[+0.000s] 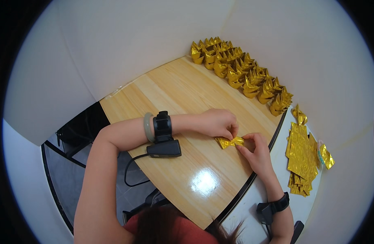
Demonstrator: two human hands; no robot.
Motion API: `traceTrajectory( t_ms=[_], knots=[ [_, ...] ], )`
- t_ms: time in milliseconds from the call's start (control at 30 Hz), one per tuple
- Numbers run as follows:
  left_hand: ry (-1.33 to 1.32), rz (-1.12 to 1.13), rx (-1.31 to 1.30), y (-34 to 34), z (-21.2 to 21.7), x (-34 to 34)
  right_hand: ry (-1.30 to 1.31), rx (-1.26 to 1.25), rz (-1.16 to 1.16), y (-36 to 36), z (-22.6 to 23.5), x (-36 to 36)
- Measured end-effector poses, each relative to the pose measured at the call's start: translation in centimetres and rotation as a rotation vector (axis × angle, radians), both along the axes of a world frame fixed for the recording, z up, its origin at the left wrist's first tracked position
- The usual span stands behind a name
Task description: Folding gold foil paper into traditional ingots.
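A small piece of gold foil paper [225, 142], pinched in at its middle, is between my hands over the wooden table. From above and the left, my left hand [220, 123] closes its fingertips on the paper near its centre. My right hand [255, 152] pinches the paper's right end between thumb and fingers. Part of the paper is covered by my fingertips, so its full shape is hidden. Both wrists wear black straps with small black boxes, and a pale bangle [148, 127] circles my left forearm.
Folded gold paper ingots [252, 87] stand in several rows along the table's far right edge. A stack of flat gold sheets [303, 156] lies on a white surface at the right, with loose gold pieces [327, 157] beside it. Pale walls rise behind the wooden table [162, 91].
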State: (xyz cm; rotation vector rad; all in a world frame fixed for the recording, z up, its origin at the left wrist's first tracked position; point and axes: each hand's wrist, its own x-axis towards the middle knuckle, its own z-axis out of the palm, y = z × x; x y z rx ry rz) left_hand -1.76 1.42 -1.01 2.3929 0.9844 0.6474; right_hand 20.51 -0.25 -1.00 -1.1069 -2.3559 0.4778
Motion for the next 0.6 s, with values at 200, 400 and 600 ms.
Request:
traceTrajectory(
  t_ms=[200,400,600],
  knots=[
    [-0.108,0.01,-0.024,-1.2,1.3,0.4,0.371,-0.332,-0.007,-1.0,1.0,-1.0],
    [-0.805,-0.26,-0.521,-0.4,1.2,0.9,0.4,0.157,0.141,-1.5,1.3,-0.9],
    [-0.516,-0.258,-0.482,0.5,0.7,-1.0,0.217,0.233,0.287,-1.2,1.7,0.0]
  ],
)
